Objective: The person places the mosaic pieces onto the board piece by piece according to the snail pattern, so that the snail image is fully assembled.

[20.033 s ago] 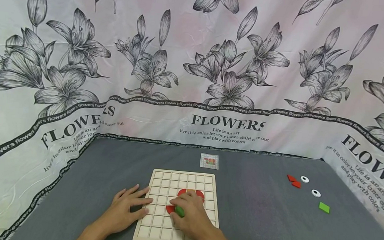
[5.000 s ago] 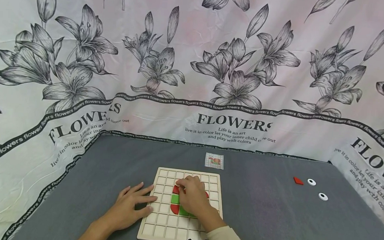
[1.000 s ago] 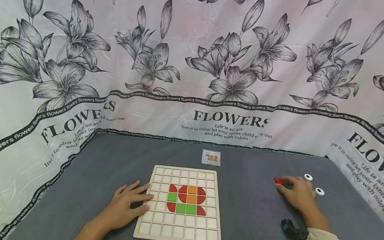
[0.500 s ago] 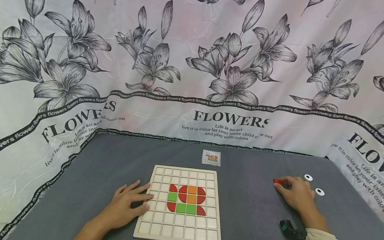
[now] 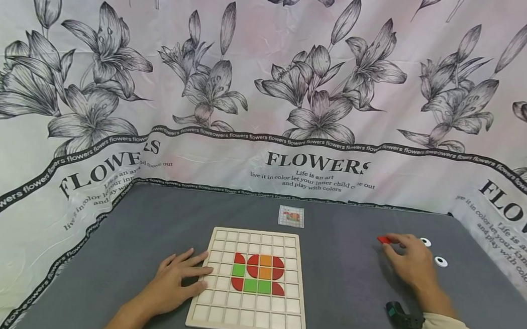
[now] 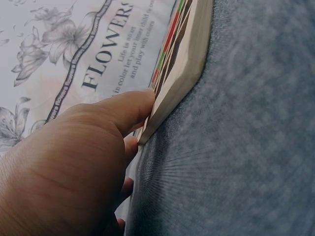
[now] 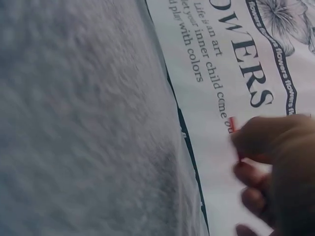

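Observation:
My right hand (image 5: 413,262) pinches a red tile (image 5: 383,239) between thumb and fingertips, off to the right of the board. The right wrist view shows that red tile (image 7: 232,124) edge-on, held above the cloth. My left hand (image 5: 172,282) rests its fingers on the left edge of a wooden grid board (image 5: 247,319); its thumb (image 6: 135,105) lies against the board's rim. Set in the middle cells are red rounded tiles (image 5: 278,261), orange square tiles (image 5: 265,273) and green square tiles (image 5: 251,285). Two white rings with dark centres (image 5: 440,262) lie beside my right hand, one partly covered by it.
A small printed card (image 5: 291,216) with a coloured grid picture lies behind the board. Grey cloth (image 5: 337,290) covers the table. A flower-printed sheet (image 5: 227,162) stands along the back and sides. A black device (image 5: 402,316) is on my right wrist.
Over the last second my right hand has picked the red tile up from the cloth and raised it slightly. Earlier it was placing tiles on the board. The left hand has stayed at the edge.

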Motion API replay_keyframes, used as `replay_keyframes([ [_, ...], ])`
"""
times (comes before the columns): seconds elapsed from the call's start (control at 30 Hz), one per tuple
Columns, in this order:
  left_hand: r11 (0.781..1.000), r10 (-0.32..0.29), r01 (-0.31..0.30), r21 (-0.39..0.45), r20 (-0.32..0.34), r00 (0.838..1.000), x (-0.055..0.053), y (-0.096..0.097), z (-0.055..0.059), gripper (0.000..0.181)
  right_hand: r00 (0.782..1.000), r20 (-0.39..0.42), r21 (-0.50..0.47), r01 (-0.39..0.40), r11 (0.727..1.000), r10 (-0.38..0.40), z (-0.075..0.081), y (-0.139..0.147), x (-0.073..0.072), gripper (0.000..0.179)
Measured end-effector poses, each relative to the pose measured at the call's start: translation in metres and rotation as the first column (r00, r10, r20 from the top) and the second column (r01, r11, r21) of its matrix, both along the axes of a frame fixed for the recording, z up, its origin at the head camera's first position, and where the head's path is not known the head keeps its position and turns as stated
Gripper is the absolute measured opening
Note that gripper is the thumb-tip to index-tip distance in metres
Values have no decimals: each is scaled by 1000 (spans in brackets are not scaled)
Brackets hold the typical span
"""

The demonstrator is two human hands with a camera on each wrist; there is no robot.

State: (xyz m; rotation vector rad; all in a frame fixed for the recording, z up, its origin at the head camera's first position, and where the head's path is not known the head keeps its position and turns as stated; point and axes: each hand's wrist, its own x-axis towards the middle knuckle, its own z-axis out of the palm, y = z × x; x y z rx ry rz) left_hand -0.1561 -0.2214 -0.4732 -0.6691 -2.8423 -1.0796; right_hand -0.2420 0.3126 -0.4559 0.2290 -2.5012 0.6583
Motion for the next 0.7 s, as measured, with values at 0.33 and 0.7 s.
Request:
replay_keyframes([
  [0.33, 1000, 5, -5, 15, 4, 1000, 0, 0, 1, 39, 993, -91, -59, -85, 995, 79, 34, -31, 12, 23],
  [0.7, 1000, 0, -1, 14, 31, 1000, -1, 0, -1, 40, 899, -306, -16, -334, 942, 313, 72, -79, 30, 31],
])
